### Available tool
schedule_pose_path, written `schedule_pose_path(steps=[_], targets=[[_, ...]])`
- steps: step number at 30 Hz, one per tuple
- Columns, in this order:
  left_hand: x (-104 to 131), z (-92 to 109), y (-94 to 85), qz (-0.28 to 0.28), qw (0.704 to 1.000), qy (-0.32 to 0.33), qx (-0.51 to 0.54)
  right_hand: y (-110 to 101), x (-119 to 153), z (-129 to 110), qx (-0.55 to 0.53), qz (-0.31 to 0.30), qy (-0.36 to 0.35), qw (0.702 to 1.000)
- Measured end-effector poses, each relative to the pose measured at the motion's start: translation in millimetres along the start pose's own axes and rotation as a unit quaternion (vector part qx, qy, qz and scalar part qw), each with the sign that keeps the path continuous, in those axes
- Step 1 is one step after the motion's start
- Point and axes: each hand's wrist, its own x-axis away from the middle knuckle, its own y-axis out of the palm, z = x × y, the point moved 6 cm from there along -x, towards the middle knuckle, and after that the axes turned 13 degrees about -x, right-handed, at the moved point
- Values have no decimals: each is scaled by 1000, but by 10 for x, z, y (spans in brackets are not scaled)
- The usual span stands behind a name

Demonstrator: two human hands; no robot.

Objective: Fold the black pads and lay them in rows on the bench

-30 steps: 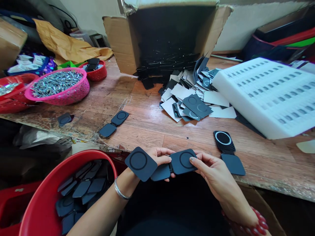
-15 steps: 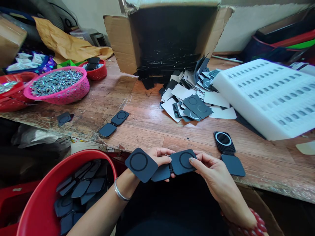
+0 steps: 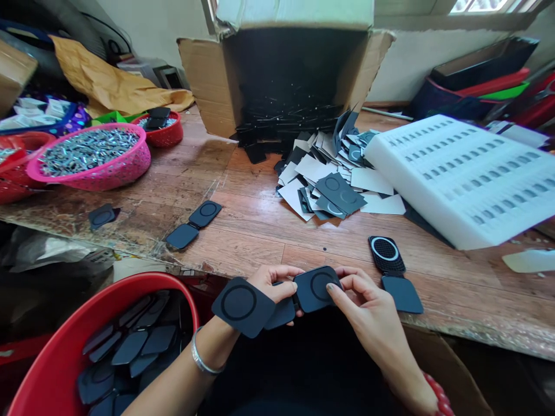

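both hands on a folding black pad at the desk edge

low in the frame's centre, just off the desk [image 3: 260, 231] edge, open wood lies ahead. the left hand [image 3: 271, 280] pinches the folding black pad [image 3: 277, 294], fingers closed on its middle panel. the right hand [image 3: 362, 300] grips the ringed right panel, fingertips together. three rounded square panels, hinged, matte. a red tub [image 3: 52, 358] sits lower left.

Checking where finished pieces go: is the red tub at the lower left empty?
No, the red tub holds a heap of dark square pads.
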Motion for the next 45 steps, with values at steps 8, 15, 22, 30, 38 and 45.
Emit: schedule_pose_path(steps=[8,15,22,30,38,45], targets=[[11,55,18,6,999,35,-22,8,18,-107,25,15,-63,998],[14,23,25,8,999,19,-30,-2,36,-105,54,12,-84,995],[16,-49,38,-2,999,29,-39,5,55,-119,145,-17,-130,981],[58,-46,114,24,995,77,-60,-20,54,-166,368,-72,-172,911],[-1,-95,42,28,998,52,-8,-121,-49,-105,311,-7,-96,945],[-18,-123,158,6,993,107,46,108,-84,7,14,-12,12,1000]])
